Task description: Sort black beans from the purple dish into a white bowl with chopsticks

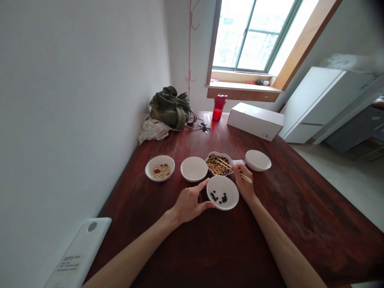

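My right hand (245, 185) is closed around a pair of light chopsticks (224, 163). Their tips reach into a purple-rimmed, scalloped bowl (210, 173) filled with mixed tan and black beans (216, 166). Nearer to me sits a white bowl (222, 184) with several black beans (224, 197) at its bottom. My left hand (189, 203) grips that bowl's left side, thumb and forefinger against its rim. Just left of the beans, a second white bowl (194, 169) looks empty. Another white bowl (150, 170), farther left, contains pale pieces and some red ones.
At right stands one more white bowl (258, 160). Along the back of the dark red table (300, 208) are a green bag (169, 106), keys (204, 128), a red bottle (219, 107) and a white box (255, 122). The wall borders the left edge, beside a white panel-like object (81, 250).
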`<state>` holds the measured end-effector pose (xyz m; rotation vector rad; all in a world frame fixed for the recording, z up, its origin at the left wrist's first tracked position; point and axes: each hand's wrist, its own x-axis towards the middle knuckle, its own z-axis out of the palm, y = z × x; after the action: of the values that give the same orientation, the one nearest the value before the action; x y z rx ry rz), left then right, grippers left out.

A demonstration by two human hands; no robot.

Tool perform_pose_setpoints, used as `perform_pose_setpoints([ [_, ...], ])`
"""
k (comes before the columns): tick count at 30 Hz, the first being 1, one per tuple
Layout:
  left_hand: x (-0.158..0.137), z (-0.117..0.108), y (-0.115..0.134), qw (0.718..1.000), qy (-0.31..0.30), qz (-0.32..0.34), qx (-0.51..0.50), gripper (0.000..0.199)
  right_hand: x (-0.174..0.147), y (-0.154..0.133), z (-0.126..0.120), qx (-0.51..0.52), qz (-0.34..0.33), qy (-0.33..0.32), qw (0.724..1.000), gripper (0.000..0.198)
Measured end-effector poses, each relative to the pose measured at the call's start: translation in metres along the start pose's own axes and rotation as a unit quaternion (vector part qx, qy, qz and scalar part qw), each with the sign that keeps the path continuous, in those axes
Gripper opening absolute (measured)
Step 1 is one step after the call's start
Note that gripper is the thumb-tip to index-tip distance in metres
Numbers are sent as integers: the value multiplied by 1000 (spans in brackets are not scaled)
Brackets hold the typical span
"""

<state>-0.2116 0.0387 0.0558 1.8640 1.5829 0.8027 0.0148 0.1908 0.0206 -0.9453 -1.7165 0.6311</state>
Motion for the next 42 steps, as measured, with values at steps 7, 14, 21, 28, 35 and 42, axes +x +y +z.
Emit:
perform_pose_setpoints([
  [7, 0, 0, -2, 1000, 0, 5, 3, 93, 2, 1, 0, 19, 33, 6, 999, 37],
  [14, 0, 0, -1, 1000, 2, 5, 3, 93, 4, 4, -4, 24, 69, 27, 997, 44],
  [21, 0, -1, 0, 1000, -1, 0, 1, 94, 5, 6, -4, 34, 78, 35, 996, 46],
  [28, 0, -1, -1, 1000, -3, -1, 4, 95, 5, 10, -5, 54, 81, 50, 994, 47],
  [35, 0, -1, 0, 1000, -4, 2, -1, 94, 7, 11, -6, 129, 121, 86, 980, 46],
  [42, 0, 0, -1, 1000, 0, 3, 7, 94, 13, 19, -11, 343, 159, 75, 923, 42],
])
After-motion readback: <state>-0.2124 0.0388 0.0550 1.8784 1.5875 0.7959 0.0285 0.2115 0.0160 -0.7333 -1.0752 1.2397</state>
